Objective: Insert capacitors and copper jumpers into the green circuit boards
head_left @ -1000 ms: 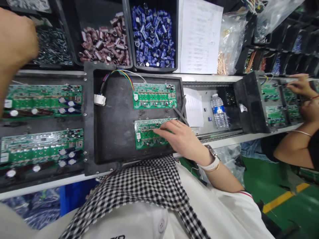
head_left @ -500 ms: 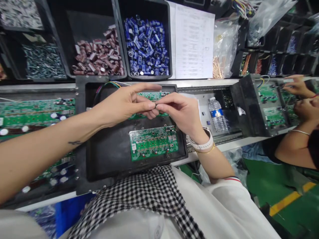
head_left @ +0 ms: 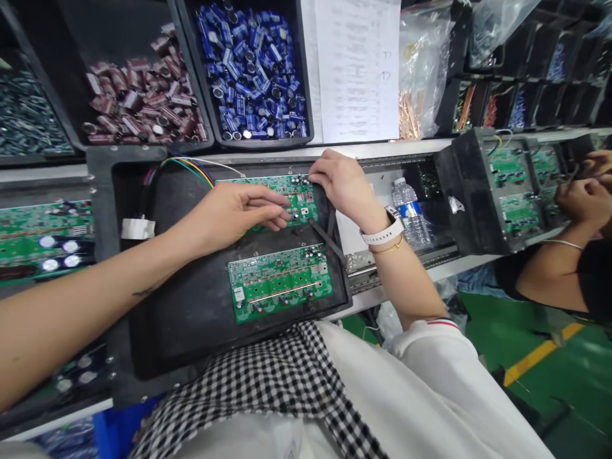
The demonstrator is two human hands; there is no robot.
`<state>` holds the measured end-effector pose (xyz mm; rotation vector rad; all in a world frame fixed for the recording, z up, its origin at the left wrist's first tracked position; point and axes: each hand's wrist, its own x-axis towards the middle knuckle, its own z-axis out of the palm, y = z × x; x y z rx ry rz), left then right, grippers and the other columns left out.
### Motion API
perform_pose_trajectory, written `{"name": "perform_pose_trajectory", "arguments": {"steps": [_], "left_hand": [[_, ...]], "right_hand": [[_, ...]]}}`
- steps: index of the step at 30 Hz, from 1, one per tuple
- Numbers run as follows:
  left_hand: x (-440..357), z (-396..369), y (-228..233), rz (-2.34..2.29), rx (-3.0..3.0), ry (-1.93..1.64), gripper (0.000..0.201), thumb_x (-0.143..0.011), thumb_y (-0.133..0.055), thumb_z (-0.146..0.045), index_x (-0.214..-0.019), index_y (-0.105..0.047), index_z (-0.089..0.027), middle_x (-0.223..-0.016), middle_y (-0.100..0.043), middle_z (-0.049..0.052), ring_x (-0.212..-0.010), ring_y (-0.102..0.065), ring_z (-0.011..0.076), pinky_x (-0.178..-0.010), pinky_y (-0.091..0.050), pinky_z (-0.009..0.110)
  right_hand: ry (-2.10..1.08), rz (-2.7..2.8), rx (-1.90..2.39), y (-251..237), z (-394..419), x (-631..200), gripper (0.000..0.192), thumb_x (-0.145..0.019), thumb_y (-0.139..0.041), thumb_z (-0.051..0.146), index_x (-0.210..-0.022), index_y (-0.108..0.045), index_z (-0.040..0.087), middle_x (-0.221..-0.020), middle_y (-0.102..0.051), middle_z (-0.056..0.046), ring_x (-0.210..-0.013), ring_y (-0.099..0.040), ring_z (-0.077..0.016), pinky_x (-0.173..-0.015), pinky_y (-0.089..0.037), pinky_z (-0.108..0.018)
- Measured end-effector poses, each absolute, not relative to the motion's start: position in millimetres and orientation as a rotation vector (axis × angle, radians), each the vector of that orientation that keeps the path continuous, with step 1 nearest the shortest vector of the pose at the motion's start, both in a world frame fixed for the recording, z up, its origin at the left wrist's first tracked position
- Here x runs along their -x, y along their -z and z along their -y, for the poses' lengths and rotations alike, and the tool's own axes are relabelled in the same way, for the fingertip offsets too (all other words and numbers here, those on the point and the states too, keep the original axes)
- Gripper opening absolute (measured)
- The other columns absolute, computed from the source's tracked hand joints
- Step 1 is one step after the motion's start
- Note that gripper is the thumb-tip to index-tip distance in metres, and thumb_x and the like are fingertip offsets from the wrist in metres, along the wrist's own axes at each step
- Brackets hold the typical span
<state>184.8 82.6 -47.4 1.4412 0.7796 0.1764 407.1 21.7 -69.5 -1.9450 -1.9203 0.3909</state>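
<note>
Two green circuit boards lie in a black tray (head_left: 182, 319) in front of me. Over the left part of the far circuit board (head_left: 303, 201) hovers my left hand (head_left: 248, 207), its fingers loosely stretched and apart, nothing visible in them. My right hand (head_left: 340, 182) is at that board's far right corner, fingertips pinched together beside small black round parts; whatever they hold is hidden. The near circuit board (head_left: 282, 284) lies flat and untouched, with a white label at its left. Coloured wires (head_left: 191, 167) run from the far board to a white connector (head_left: 138, 228).
Behind the tray stand bins of brown capacitors (head_left: 143, 102) and blue capacitors (head_left: 253, 76), with a printed sheet (head_left: 358, 70) beside them. A water bottle (head_left: 411, 213) lies to the right. Another tray with boards (head_left: 45, 236) is at left. A co-worker's hands (head_left: 586, 197) are at far right.
My hands, fingertips together above the far board before, have parted. The right moved to the board's far right corner and the left drew back leftward, its fingers loosening. The view shifted slightly.
</note>
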Motion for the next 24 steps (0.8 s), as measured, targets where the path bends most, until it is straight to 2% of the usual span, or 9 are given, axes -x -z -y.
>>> {"name": "perform_pose_trajectory", "arguments": {"steps": [6,12,16,19,22,24], "left_hand": [[-185,-80,47,-0.798,-1.324,-0.16,0.019,-0.084,-0.066,-0.019,-0.1,-0.075,-0.014,-0.086,-0.077,0.008,-0.078,-0.075,0.02,-0.077,-0.061,0.029],[-184,-84,47,-0.809,-1.274,-0.15,0.014,-0.081,-0.072,-0.025,-0.087,-0.074,-0.013,-0.083,-0.077,0.01,-0.07,-0.073,0.0196,-0.072,-0.061,0.031],[-184,-83,48,-0.765,-1.216,-0.143,0.021,-0.081,-0.075,-0.033,-0.082,-0.072,-0.012,-0.078,-0.075,0.01,-0.067,-0.071,0.0176,-0.069,-0.06,0.029],[-183,-77,44,-0.704,-1.212,-0.111,0.025,-0.081,-0.074,-0.039,-0.082,-0.071,-0.013,-0.078,-0.075,0.008,-0.068,-0.071,0.0168,-0.068,-0.058,0.027],[-184,-79,34,-0.641,-1.34,0.018,0.03,-0.085,-0.066,-0.045,-0.085,-0.071,-0.015,-0.083,-0.075,0.009,-0.072,-0.071,0.0189,-0.071,-0.057,0.031],[-191,-95,26,-0.661,-1.632,0.045,0.032,-0.085,-0.064,-0.046,-0.091,-0.072,-0.016,-0.09,-0.075,0.009,-0.082,-0.07,0.0219,-0.079,-0.055,0.036]], "right_hand": [[-0.367,1.953,1.93,70,-23,-408,0.021,-0.095,-0.051,0.016,-0.083,-0.068,0.022,-0.09,-0.06,-0.003,-0.085,-0.056,-0.0182,-0.081,-0.045,-0.034],[-0.381,1.913,1.898,70,-18,-406,0.021,-0.093,-0.055,0.014,-0.082,-0.071,0.02,-0.091,-0.064,-0.004,-0.087,-0.058,-0.0188,-0.084,-0.046,-0.035],[-0.474,1.763,1.738,59,0,-391,0.015,-0.092,-0.06,0.016,-0.094,-0.074,0.021,-0.097,-0.071,-0.003,-0.093,-0.064,-0.0178,-0.088,-0.049,-0.035],[-0.646,1.574,1.517,49,17,-373,0.011,-0.09,-0.067,0.024,-0.098,-0.074,0.023,-0.095,-0.075,0.0,-0.088,-0.068,-0.0142,-0.082,-0.053,-0.03],[-0.614,1.478,1.462,42,35,-358,0.006,-0.089,-0.069,0.025,-0.09,-0.074,0.023,-0.088,-0.075,0.001,-0.082,-0.068,-0.0128,-0.078,-0.054,-0.028],[-0.506,1.505,1.542,40,51,-353,0.007,-0.091,-0.067,0.025,-0.09,-0.073,0.022,-0.088,-0.074,0.0,-0.083,-0.067,-0.0137,-0.078,-0.053,-0.029]]}}
